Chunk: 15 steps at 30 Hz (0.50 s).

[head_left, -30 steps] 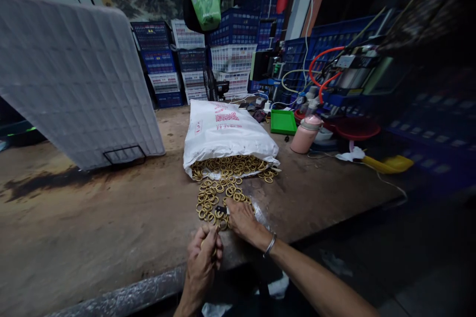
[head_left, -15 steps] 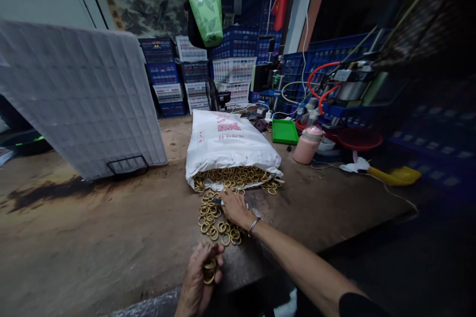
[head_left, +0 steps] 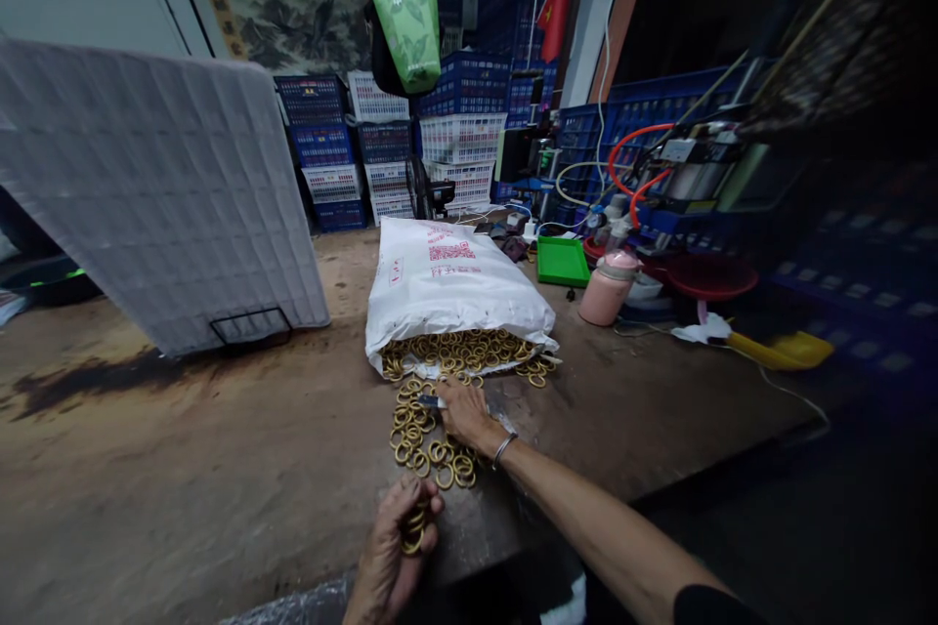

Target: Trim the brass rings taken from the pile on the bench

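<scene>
My left hand (head_left: 400, 542), at the table's near edge, is closed around several brass-coloured rings (head_left: 414, 529). My right hand (head_left: 467, 413) reaches over the loose rings (head_left: 414, 425) in front of the bag, fingers bent and fingertips down among them. A slim dark tool with a pale band (head_left: 431, 401), perhaps a knife, sticks out to the left from under this hand; the fingers hide the rest. Just beyond lies a white woven bag (head_left: 461, 288) with red print, its open mouth facing me and full of more rings (head_left: 469, 349).
A tall pale ribbed panel (head_left: 176, 205) stands on the left of the table. On the right are a green tray (head_left: 563, 262), a pink jar (head_left: 608, 290), a yellow scoop (head_left: 788, 349) and a machine with orange hoses (head_left: 689, 171). Stacked crates (head_left: 461, 137) line the back.
My left fingers have closed a little more over the rings. My right hand stays almost in place over the loose rings. The view has shifted slightly.
</scene>
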### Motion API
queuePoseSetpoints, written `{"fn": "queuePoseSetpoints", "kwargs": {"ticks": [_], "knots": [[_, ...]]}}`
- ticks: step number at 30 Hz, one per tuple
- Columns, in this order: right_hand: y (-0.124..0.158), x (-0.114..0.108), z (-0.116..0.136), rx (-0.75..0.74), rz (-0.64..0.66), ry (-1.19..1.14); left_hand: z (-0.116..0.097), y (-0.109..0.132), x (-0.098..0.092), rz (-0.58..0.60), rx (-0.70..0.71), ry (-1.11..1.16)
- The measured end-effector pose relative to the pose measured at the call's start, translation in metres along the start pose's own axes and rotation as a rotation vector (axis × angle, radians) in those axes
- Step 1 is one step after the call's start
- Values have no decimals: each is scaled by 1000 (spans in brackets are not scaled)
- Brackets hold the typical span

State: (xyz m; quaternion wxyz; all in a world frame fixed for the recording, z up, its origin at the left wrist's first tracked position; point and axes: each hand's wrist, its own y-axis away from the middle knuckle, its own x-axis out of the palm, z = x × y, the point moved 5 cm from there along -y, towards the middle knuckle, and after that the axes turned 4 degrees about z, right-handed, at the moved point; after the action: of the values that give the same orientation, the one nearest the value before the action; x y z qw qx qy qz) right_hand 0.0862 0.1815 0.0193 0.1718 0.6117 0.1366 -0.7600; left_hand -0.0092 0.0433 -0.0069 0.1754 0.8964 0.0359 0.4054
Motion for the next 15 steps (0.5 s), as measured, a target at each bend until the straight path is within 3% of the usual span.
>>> {"fn": "queuePoseSetpoints", "kwargs": {"ticks": [15], "knots": [[4,-1,1,26,31,19,1,0,4,-29,16,-151]]}}
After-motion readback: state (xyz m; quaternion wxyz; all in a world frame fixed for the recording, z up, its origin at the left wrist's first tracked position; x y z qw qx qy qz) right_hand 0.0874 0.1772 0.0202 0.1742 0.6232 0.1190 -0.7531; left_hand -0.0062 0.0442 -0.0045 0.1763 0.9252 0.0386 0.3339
